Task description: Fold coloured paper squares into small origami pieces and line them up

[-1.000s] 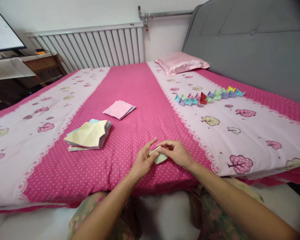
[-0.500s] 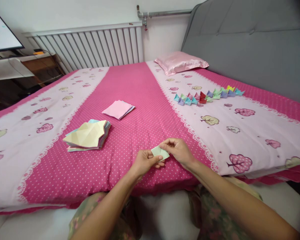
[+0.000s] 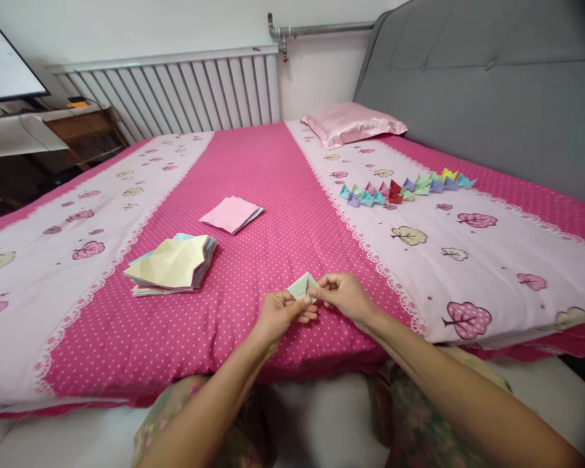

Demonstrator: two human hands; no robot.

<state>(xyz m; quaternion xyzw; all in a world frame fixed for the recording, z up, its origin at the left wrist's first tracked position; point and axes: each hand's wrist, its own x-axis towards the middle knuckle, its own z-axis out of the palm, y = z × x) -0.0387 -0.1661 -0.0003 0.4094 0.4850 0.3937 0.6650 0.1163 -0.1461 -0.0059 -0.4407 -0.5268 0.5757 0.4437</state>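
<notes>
A person's two bare hands meet over the near side of a pink bedspread (image 3: pixel 253 156), sharing a small folded pale green paper (image 3: pixel 301 286) whose peak points to twelve o'clock. The left hand (image 3: pixel 283 315) grips the paper from eight o'clock, thumb above and fingers curled beneath, likely to keep its layers from springing open. The right hand (image 3: pixel 346 296), at three o'clock, pinches the near right edge narrowly between thumb and fingertips, apparently for finer control of a flap. Whether the paper touches the cloth, the view cannot tell.

Measured from the hands, a yellow-topped paper stack (image 3: pixel 170 260) lies between nine and ten o'clock and a pink-topped paper stack (image 3: pixel 231 214) between ten and eleven, both seemingly kept within the left arm's reach. Toward one to two o'clock, small folded paper pieces (image 3: pixel 422 186) sit in close rows, perhaps so placed to stay uncrushed.
</notes>
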